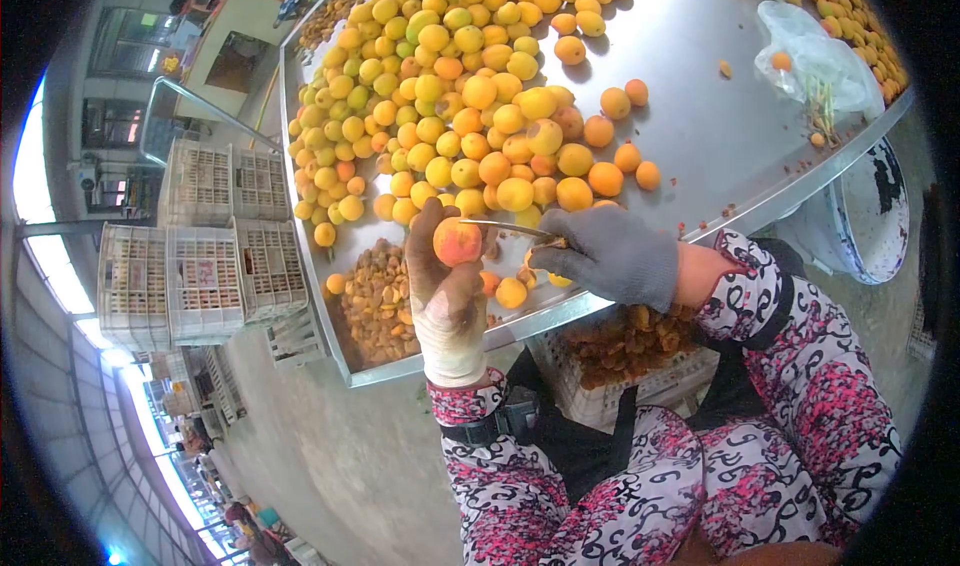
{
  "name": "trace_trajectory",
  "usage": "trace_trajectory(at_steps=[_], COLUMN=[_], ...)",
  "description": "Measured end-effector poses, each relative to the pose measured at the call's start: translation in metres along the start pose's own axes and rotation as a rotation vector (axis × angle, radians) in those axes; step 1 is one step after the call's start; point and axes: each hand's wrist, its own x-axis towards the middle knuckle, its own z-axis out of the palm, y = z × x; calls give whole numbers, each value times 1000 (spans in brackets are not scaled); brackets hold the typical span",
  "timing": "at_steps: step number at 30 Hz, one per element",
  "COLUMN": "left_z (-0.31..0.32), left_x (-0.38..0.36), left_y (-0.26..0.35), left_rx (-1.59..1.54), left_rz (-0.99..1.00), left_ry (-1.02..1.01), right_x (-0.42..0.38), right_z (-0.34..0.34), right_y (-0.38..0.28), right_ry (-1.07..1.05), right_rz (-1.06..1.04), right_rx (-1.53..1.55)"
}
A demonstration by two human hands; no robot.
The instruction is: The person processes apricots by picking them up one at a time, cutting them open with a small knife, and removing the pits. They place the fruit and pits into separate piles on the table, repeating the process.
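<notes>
My left hand [450, 306], in a stained pale glove, is closed around an orange-red apricot [457, 241] above the metal table's [690, 96] near edge. My right hand [620, 256], in a grey knitted glove, grips a knife [508, 227] whose handle is mostly hidden by the fingers. Its thin, slightly curved blade points left, with the tip at the apricot's upper side. Behind both hands spreads a large heap of yellow and orange apricots [470, 116]. Left of my left hand lies a pile of brown apricot pits [375, 301].
Below the table edge, in front of my lap, stands a pale crate [590, 401] holding brown pieces. A plastic bag [815, 61] lies at the table's right, near more apricots [850, 11]. A white tub [870, 216] stands beneath. Plastic crates [200, 286] are stacked left.
</notes>
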Motion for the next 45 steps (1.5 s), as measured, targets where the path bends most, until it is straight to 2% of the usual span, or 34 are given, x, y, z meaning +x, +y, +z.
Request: trace_trajectory(at_steps=[2,11,13,18,20,21,22,23,24,25,29,31,34,35,36,38,39,45], left_z=[-8,-13,-6,-8,-12,-11,-11,-12,-11,-2,5,17,-9,-10,-12,-14,-13,-12], left_x=[1,1,0,1,3,3,5,7,10,8,7,0,5,4,5,6,5,5], left_y=[-3,-4,-1,-10,-16,-24,-29,-32,-32,-21,-16,-9,-21,-15,-14,-15,-13,-15], left_rx=[23,-37,-82,-67,715,955,950,930,911,1030,1035,242,262,8,13,-153,-147,-168], left_rz=[45,-20,-19,-29,154,361,360,330,304,343,390,-100,6,-139,-138,-47,-70,-68], left_ry=[-76,-105,-92,-93,-171,-198,-204,-209,-210,-213,-276,-71,-87,-21,-18,-163,-95,-86], right_x=[0,0,0,3,7,9,9,8,10,12,13,13,8,6,4,2,2,0], right_z=[0,3,2,5,7,10,11,16,23,27,30,32,21,18,14,11,11,10], right_y=[0,-1,1,5,-4,-8,-11,-8,-2,1,7,8,0,-4,-7,-8,-8,-7], right_ry=[-11,-21,11,71,63,69,75,80,116,150,181,217,105,103,62,20,-8,-27], right_rz=[6,14,-43,-1,35,125,214,214,151,91,26,-21,23,21,39,55,59,21], right_rx=[-1,-27,21,179,258,367,477,476,446,419,374,358,223,230,169,107,121,147])
